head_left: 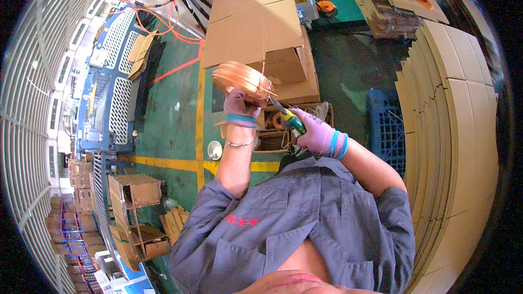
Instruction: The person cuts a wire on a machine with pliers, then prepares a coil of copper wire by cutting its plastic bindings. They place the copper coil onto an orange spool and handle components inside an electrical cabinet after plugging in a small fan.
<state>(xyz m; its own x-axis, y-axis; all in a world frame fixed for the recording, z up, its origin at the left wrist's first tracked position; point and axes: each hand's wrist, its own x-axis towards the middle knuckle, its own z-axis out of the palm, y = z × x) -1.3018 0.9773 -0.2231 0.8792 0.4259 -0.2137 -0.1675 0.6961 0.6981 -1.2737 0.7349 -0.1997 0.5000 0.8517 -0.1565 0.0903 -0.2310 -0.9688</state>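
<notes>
My left hand [241, 105], in a purple glove with a teal cuff, is closed round the lower side of a coil of copper wire [235, 75]. The coil is held up in front of me, tilted. In my right hand [317, 134], gloved the same way, is a pair of pliers [295, 123] with green and yellow handles. Their grey tip points up and left and is close to the coil's right end; I cannot tell whether it touches the wire. Below and behind the hands, partly hidden, an open cardboard box [272, 142] has more copper coils [277, 120] in it.
Large cardboard boxes [250, 19] stand just beyond the coil. Stacked flat cardboard [463, 130] and a blue plastic pallet [385, 130] are on the right. A white bucket [215, 150] stands on the green floor to the left, near blue machinery [103, 103].
</notes>
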